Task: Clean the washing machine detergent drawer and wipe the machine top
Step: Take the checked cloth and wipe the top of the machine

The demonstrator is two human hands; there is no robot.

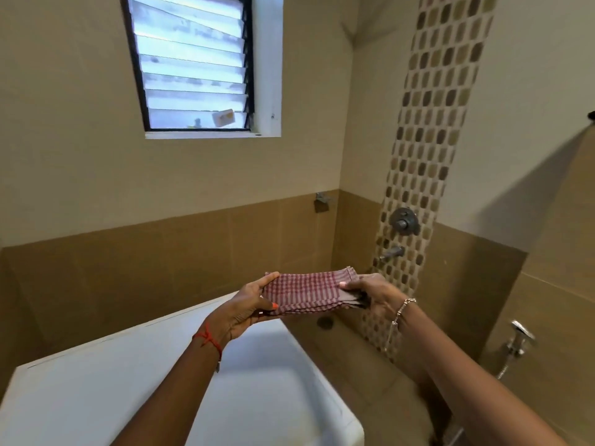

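I hold 1 folded checked cloth (309,292) stretched between 2 hands, raised in the air above the far right corner of the washing machine top (96,391). My left hand (248,309) pinches the cloth's left end, thumb above and fingers below; my right hand (370,296) pinches the right end the same way, thumb on top and fingers curled under the stacked layers. Gripping both ends keeps the folds aligned and the pad flat, which I judge suits it for a broad wiping face instead of a loose bunch. The cloth touches nothing but the hands; the white machine top lies below and to the left of it, bare in the visible area. The detergent drawer is not in view, so I cannot tell its condition. The machine stands against a tiled wall beneath a louvred window (193,62), with a shower mixer valve (404,221) and spout (391,252) on the mosaic strip to the right, well apart from the cloth. My judgement: the wipe of the top has not begun here, and the next move calls for lowering the pad flat onto the surface.
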